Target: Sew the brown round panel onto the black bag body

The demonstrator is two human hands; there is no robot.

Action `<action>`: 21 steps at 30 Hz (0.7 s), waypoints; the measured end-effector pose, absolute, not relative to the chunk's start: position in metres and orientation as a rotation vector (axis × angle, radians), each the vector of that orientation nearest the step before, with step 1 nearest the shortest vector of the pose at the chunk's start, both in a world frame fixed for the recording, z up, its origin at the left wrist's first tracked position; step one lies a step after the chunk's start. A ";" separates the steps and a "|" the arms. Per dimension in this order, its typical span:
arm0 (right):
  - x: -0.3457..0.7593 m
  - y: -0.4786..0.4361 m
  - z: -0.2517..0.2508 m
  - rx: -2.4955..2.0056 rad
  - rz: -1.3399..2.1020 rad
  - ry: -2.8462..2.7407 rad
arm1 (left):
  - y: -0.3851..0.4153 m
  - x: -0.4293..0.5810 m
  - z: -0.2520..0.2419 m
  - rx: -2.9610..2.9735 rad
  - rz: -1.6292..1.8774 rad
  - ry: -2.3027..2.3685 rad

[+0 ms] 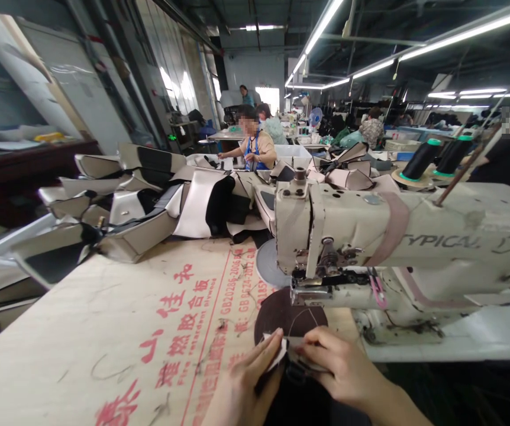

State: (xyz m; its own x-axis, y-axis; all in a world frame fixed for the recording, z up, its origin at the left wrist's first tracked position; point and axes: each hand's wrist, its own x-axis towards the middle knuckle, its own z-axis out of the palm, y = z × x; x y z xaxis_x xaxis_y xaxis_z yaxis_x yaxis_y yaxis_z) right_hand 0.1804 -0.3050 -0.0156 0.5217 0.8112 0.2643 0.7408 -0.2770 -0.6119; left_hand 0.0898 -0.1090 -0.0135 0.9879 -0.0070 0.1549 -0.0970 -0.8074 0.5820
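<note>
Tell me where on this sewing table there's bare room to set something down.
The plywood tabletop is bare to the left of both hands, between the heap of cut panels at the back and the near edge. It is crowded by the sewing machine, where the left hand and right hand pinch dark fabric. The pale ledge under the machine arm looks free.

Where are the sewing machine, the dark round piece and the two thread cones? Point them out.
sewing machine (352, 231), head view, on the front of its cream head.
dark round piece (281, 313), head view, on its bare upper face.
thread cones (419, 160), head view, on the left cone's side.
</note>
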 end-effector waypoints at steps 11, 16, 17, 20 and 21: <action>0.190 -0.313 -0.026 -1.885 -0.046 -1.498 | -0.093 0.093 0.001 2.589 0.205 -0.608; 0.190 -0.314 -0.020 -1.905 0.011 -1.479 | -0.096 0.091 -0.007 2.555 0.308 -0.581; 0.189 -0.314 -0.019 -1.902 0.013 -1.477 | -0.095 0.091 -0.008 2.555 0.336 -0.586; 0.190 -0.314 -0.017 -1.868 0.036 -1.505 | -0.093 0.092 -0.008 2.566 0.366 -0.651; 0.190 -0.315 -0.018 -1.859 0.039 -1.513 | -0.092 0.093 -0.006 2.582 0.343 -0.685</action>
